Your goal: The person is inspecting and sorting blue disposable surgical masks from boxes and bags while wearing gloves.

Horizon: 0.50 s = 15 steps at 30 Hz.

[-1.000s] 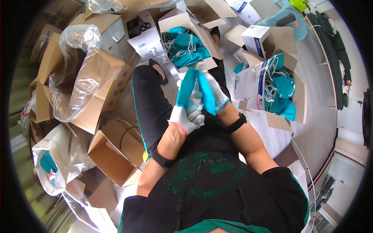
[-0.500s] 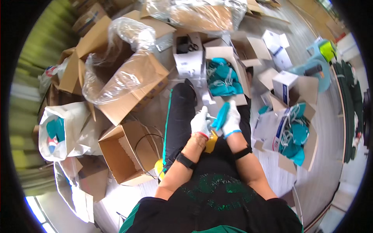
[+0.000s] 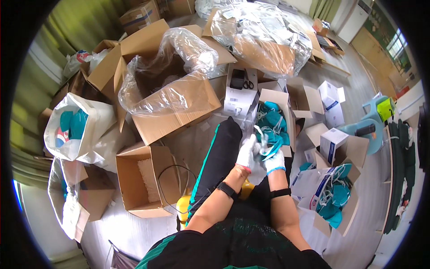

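A teal cup-shaped face mask [image 3: 273, 149] with white straps is held between my gloved hands, above my lap. My right hand [image 3: 275, 162], in a white glove with a blue cuff, is closed round its lower side. My left hand [image 3: 246, 154], in a white glove with a red cuff, has its fingers drawn together beside the mask's white straps; what it grips is hidden. Just beyond, an open white-lined carton [image 3: 291, 130] holds several loose teal masks [image 3: 271, 119]. At the right, more masks [image 3: 333, 197] fill a tilted open box [image 3: 309, 195].
At the left stand a plastic-lined cardboard box [image 3: 179, 101], a smaller open carton [image 3: 134, 190] and a white sack [image 3: 96, 114] with teal masks. Scissors [image 3: 248, 84] lie on a white box [image 3: 239, 101]. A light blue stool [image 3: 377, 134] stands at the right.
The view has shifted, so the boxes appear lower and further right. Both hands are nearer the mask carton, and the mask has turned, with its straps now raised above my hands.
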Tool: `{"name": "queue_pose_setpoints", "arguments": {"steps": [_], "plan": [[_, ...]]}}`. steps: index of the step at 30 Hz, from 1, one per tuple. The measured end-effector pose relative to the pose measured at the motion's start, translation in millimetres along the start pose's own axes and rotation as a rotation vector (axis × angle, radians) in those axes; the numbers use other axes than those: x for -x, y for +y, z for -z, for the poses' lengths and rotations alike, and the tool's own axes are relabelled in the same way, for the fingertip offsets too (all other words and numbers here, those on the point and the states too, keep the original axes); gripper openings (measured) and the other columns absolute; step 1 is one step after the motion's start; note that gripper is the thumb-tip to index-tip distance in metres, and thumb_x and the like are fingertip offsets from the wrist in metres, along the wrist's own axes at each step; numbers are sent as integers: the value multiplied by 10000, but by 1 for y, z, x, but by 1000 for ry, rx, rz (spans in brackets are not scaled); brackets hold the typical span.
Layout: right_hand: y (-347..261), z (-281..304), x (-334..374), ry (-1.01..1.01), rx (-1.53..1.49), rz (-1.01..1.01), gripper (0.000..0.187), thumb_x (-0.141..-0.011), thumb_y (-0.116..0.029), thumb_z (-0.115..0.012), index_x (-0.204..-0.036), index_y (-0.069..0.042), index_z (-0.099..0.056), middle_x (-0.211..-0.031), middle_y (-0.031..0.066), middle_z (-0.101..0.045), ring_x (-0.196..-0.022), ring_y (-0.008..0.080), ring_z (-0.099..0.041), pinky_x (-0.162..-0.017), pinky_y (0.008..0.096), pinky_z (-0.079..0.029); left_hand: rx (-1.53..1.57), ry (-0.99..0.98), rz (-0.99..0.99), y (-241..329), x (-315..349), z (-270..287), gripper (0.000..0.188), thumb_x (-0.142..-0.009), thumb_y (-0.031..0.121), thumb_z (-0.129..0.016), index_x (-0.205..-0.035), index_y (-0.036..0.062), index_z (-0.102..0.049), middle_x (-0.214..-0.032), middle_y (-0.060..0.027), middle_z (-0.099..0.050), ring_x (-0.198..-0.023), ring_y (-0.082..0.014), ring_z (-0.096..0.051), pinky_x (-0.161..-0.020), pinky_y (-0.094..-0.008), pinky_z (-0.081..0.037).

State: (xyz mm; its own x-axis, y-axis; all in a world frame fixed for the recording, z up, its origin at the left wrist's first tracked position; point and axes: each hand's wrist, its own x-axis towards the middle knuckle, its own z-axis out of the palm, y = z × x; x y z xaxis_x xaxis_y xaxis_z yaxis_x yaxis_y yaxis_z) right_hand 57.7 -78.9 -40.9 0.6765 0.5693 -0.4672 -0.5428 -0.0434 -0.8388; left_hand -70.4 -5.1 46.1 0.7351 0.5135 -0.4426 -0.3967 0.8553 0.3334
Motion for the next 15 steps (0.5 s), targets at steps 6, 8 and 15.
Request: {"name": "queue_pose_setpoints", "arguments": {"steps": [6,8,15], "plan": [[-27,-25,28,550,-102,2,589,-1030,-502,-440,-1007,32,-689,-963,96,-722,-819,285,-682,-754,429,-538,-611,243,-4,-39,0,34,371,-929,470,-664,-852,107,-654,-734,-93,-675,-717,-240,-650,-663,-450,-483],[-18,-18,34,583,445,188,584,-1044,-482,-433,-1022,48,-677,-832,155,-722,-776,306,-686,-718,424,-526,-1647,86,-279,-44,20,39,297,-972,337,-613,-994,46,-669,-855,-154,-721,-813,-292,-710,-727,-439,-540],[-28,123,2,879,619,239,529,-968,-507,-527,-757,-40,-657,-834,158,-716,-692,294,-662,-613,470,-502,-429,386,366,-2,131,9,519,-986,496,-600,-646,116,-502,-523,6,-400,-384,-134,-377,-378,-309,-252]]}}
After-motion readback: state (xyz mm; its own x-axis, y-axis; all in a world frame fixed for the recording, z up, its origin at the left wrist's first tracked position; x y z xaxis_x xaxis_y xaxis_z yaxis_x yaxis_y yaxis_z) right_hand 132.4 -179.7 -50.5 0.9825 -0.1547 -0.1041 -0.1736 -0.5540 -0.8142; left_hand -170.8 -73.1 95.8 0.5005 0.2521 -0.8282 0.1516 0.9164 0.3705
